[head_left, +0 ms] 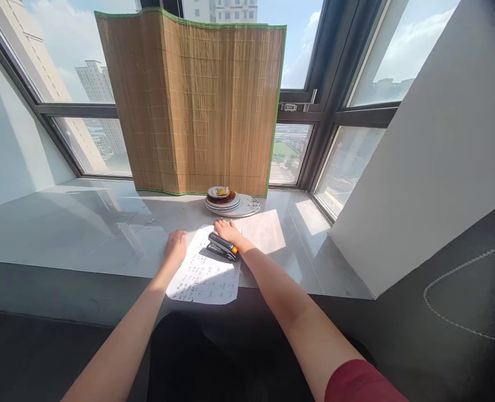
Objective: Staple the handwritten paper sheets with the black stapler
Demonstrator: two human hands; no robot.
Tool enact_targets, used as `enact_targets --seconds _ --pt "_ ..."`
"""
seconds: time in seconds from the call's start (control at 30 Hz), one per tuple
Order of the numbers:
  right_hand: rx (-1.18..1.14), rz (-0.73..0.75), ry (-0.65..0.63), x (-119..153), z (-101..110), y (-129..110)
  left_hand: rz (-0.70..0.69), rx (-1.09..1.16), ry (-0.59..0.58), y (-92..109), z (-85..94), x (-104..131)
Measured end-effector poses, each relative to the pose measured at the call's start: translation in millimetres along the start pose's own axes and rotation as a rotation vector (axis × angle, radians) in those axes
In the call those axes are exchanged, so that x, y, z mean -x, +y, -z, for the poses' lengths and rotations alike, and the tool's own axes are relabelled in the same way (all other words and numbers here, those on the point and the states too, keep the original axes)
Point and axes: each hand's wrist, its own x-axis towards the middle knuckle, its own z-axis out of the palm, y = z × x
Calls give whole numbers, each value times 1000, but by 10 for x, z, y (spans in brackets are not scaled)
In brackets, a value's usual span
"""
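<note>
I judge this paper (203, 282) light, limp: hold its edges. Right hand (228, 230) lies spread; left hand (175, 245) curls, pinching I can't tell.

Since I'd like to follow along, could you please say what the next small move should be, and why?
Probably the right hand should take the stapler: it lies on the paper close beside that hand, while the left hand is at the paper's left edge, where it could steady the sheet.
</note>
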Motion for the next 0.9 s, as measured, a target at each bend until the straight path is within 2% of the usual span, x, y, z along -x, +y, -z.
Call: enact_targets --seconds 0.1,0.2,0.47,0.6,0.7,0.77,0.9 --pt "-7 25 13 37 28 75 -13 1 -8 29 13 11" --pt "-36 43 12 146 142 185 -13 -15 5 38 4 18" --pt "-97 72 -28 695 718 661 -152 -146 -4 5 -61 6" --pt "-159 9 -29 896 913 847 -188 -268 -20 42 -85 52" --pt "-182 -16 -25 941 972 823 -227 -412 -19 99 -105 110" --pt "-182 -17 -69 934 992 751 -251 -482 -15 133 -116 143" --pt "-167 11 -134 884 995 602 -269 -507 2 165 -117 178"
